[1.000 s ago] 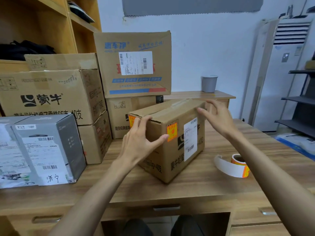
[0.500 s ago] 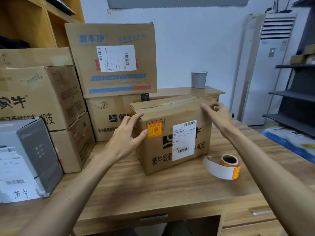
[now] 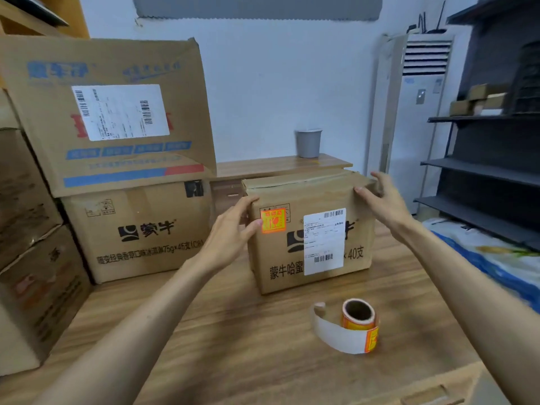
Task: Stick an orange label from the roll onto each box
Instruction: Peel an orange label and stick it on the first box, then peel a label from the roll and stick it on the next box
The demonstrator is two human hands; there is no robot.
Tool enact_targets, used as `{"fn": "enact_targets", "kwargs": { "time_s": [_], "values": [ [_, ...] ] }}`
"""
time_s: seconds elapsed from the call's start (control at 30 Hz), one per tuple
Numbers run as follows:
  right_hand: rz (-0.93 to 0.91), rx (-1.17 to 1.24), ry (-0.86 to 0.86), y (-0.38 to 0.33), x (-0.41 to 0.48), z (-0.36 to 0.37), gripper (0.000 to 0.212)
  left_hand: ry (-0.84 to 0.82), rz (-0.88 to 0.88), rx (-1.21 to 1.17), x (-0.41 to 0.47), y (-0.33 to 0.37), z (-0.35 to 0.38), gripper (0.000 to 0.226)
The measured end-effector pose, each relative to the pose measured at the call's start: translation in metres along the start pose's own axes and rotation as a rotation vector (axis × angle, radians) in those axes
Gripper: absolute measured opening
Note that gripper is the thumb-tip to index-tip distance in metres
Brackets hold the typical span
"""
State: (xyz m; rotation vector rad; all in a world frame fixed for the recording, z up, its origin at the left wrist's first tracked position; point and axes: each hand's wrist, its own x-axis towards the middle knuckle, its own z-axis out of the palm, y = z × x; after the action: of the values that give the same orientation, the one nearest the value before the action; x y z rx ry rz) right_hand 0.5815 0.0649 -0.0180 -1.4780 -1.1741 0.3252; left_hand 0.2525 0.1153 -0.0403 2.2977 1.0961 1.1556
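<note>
Squarely on the wooden desk (image 3: 233, 331), a brown cardboard box (image 3: 309, 285) with black print is sitting, carrying a square orange label (image 3: 273, 220) at its front's upper left beside a white shipping slip (image 3: 323, 241). The left hand (image 3: 230, 229) is pressing the box's left edge, fingers (image 3: 245, 203) nearly straight and thumb touching the label, while the right hand (image 3: 385, 200) is spreading open over the top right corner. The roll of orange labels (image 3: 358, 320) is lying just in front, its backing strip curling out. Stacked cartons (image 3: 117, 112) are crowding the left. A grey cup (image 3: 308, 143), a white standing air conditioner (image 3: 418, 112) and dark shelves (image 3: 491, 171) are lining the back and right.
</note>
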Motion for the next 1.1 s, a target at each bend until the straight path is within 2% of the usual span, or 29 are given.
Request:
{"fn": "enact_targets", "kwargs": {
  "time_s": [0.1, 0.2, 0.37, 0.67, 1.1],
  "values": [
    [-0.051, -0.123, -0.121, 0.023, 0.026, -0.010, 0.060, -0.018, -0.007, -0.047, 0.032, -0.003, 0.020, 0.051],
    [-0.070, -0.207, -0.164, 0.039, 0.052, -0.018, 0.064, -0.028, -0.005, -0.065, 0.062, -0.011, 0.042, 0.051],
    [-0.100, -0.311, -0.141, 0.064, 0.100, -0.024, 0.072, -0.023, -0.011, -0.088, 0.107, -0.017, 0.078, 0.051],
    [-0.108, -0.396, -0.113, 0.099, 0.156, -0.043, 0.070, -0.029, 0.013, -0.024, 0.164, -0.019, 0.128, 0.054],
    [-0.100, -0.426, -0.133, 0.115, 0.181, -0.044, 0.070, -0.098, 0.008, 0.118, 0.191, -0.020, 0.138, 0.052]
  ]
}}
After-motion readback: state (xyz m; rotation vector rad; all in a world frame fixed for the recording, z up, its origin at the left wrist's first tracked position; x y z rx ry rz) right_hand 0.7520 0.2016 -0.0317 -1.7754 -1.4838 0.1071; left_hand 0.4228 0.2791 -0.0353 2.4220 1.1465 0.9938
